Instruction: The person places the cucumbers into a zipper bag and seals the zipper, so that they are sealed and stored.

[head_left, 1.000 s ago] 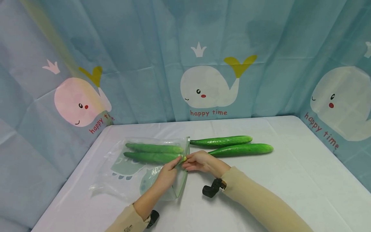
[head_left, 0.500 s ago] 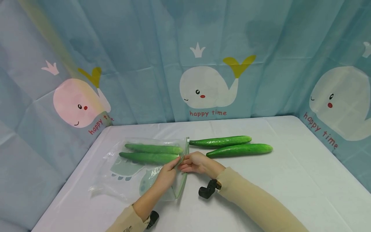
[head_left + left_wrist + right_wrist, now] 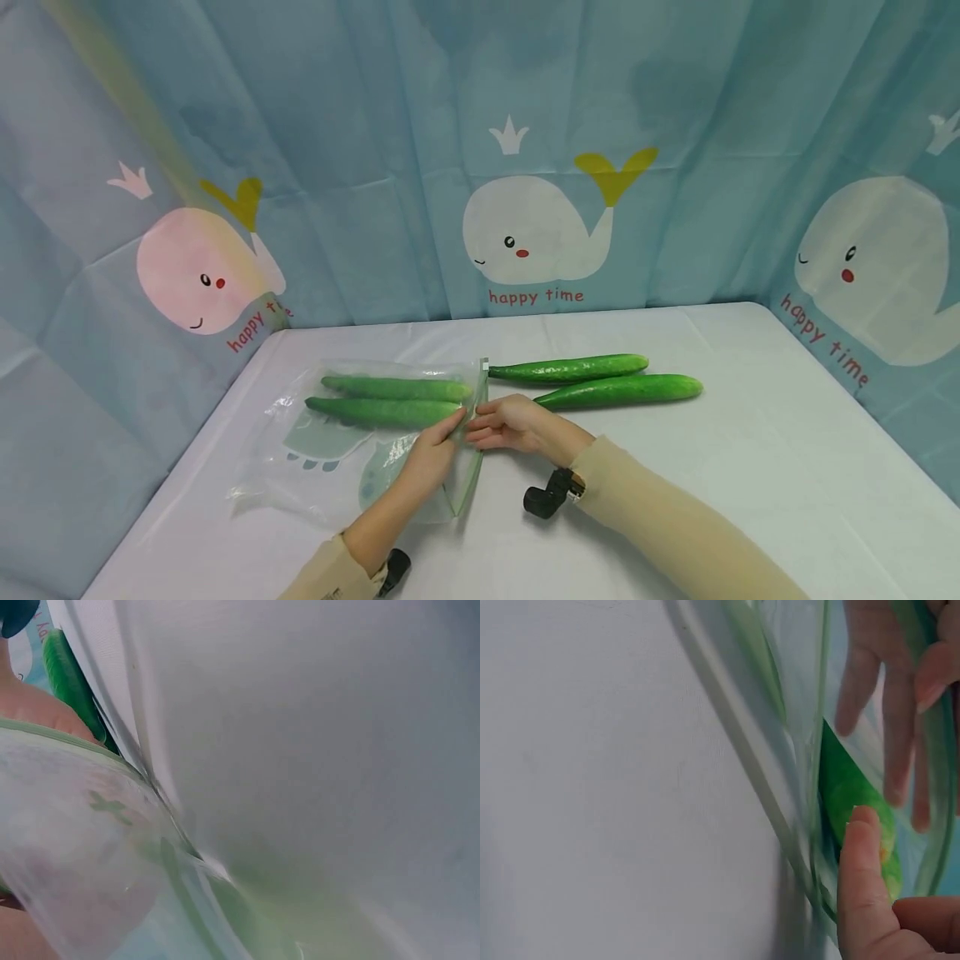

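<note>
A clear zip bag [image 3: 330, 487] with a pale green printed pattern lies on the table, its mouth facing right. Two cucumbers rest inside it, a rear cucumber [image 3: 397, 388] and a front cucumber [image 3: 382, 412]. My left hand [image 3: 429, 457] pinches the bag's mouth edge, thumb on top; in the right wrist view its fingers show through the film. At the mouth, my right hand [image 3: 517, 423] has relaxed fingers and grips nothing; its index finger [image 3: 862, 855] points toward the cucumber end [image 3: 855, 795] inside. The left wrist view shows the green zip strip [image 3: 67, 736] close up.
Two more cucumbers lie right of the bag: a rear one [image 3: 570, 368] with its tip at the bag's mouth, and a nearer one [image 3: 622, 391] just beyond the right wrist. A white cloth [image 3: 720, 483] covers the table. A whale-print curtain [image 3: 375, 167] stands behind.
The front cucumber has slid left, deeper into the bag, as my right hand pushed in. My right hand has since drawn back slightly to the right. The left hand keeps its grip.
</note>
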`<state>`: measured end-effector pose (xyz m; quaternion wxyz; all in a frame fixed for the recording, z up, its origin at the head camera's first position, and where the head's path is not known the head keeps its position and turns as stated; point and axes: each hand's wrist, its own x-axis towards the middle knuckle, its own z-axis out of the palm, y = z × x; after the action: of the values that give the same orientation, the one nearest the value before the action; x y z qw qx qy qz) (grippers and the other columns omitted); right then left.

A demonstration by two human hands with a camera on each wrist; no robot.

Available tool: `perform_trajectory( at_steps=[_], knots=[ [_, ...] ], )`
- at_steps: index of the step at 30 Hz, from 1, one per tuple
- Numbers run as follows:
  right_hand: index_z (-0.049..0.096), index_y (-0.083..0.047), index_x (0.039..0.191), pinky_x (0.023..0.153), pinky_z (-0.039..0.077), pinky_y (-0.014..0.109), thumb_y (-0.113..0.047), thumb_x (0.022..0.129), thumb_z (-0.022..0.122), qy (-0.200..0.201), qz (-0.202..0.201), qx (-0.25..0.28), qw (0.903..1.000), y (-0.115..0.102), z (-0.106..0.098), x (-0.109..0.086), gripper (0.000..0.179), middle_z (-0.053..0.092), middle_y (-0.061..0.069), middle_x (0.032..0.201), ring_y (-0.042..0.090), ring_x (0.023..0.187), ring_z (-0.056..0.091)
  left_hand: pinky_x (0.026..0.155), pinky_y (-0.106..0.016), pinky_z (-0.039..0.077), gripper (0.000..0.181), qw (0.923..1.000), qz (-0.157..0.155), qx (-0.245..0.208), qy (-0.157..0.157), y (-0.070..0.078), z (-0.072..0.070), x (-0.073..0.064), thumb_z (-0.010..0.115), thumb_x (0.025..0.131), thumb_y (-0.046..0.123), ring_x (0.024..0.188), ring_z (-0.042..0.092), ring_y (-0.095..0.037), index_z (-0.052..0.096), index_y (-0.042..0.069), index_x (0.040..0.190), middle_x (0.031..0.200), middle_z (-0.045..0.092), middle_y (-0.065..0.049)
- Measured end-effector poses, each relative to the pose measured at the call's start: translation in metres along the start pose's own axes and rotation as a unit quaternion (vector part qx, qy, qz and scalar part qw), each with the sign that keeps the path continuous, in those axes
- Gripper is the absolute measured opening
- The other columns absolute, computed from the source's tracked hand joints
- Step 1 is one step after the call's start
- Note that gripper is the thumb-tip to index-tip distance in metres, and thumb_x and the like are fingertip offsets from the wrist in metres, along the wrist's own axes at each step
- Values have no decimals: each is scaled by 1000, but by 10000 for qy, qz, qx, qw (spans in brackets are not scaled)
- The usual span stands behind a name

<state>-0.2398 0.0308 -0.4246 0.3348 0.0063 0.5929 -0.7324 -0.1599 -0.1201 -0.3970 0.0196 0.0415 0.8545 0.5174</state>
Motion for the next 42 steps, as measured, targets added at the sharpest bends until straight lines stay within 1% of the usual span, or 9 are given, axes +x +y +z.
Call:
perform_trajectory(
  at_steps=[3,7,12,16,22,28,32,37,42],
  knots=[
    [32,17,141,96,47,46,9,98,38,112,-53,-202,9997,-4,-8,-9,44,48,36,133,44,118,55,109,-56,29,53,10000,-4,51,19,-1,0,0,36,86,-7,133,36,-45,47,-8,138,142,44,-26],
    [36,15,141,87,54,39,5,99,40,209,-154,-490,9985,-9,-23,-23,43,52,33,130,34,104,65,109,-55,30,51,10000,24,19,23,-2,1,1,36,88,-6,133,37,-44,47,-9,138,142,45,-26],
    [36,14,141,81,56,34,2,98,44,226,-277,-765,9964,-15,-45,-45,45,55,31,128,20,89,68,111,-54,27,52,9999,15,-84,-58,-2,1,1,35,88,-7,135,34,-44,45,-10,139,144,43,-25],
    [36,15,141,82,56,35,0,97,49,225,-352,-942,9947,-18,-61,-60,48,55,31,127,18,88,67,111,-55,26,52,9999,-59,-75,-101,-3,1,1,34,89,-7,136,33,-44,44,-9,140,145,42,-25],
    [33,16,141,81,56,34,-1,97,50,219,-446,-905,9947,-22,-83,-76,51,55,31,127,15,85,66,111,-55,26,52,9997,-207,-22,-141,-4,1,2,33,90,-5,136,33,-44,45,-6,141,145,42,-24],
    [31,16,142,79,56,32,-2,97,51,316,-562,-1022,9927,-29,-102,-91,53,63,20,115,15,87,66,111,-56,26,53,9996,-218,-29,-166,-3,2,2,33,89,-6,136,33,-44,44,-7,141,145,42,-24],
    [31,15,143,83,55,36,-6,98,52,439,-777,-1464,9852,-34,-113,-101,54,66,12,111,17,92,66,111,-56,26,53,9996,-222,-54,-147,-3,1,1,34,89,-6,136,33,-44,45,-7,140,145,42,-24],
    [32,16,142,88,53,42,-8,98,53,632,-1231,-2031,9693,-38,-127,-110,55,62,22,122,22,100,65,111,-56,25,52,9996,-231,-113,-152,-2,1,1,34,89,-6,136,32,-44,44,-7,140,146,41,-24],
    [35,14,142,90,52,42,-12,97,58,910,-1416,-2351,9573,-38,-141,-117,57,57,26,128,19,102,65,111,-55,25,52,9995,-226,-138,-181,-3,1,1,34,89,-7,137,31,-44,44,-8,141,146,41,-24]
  ],
)
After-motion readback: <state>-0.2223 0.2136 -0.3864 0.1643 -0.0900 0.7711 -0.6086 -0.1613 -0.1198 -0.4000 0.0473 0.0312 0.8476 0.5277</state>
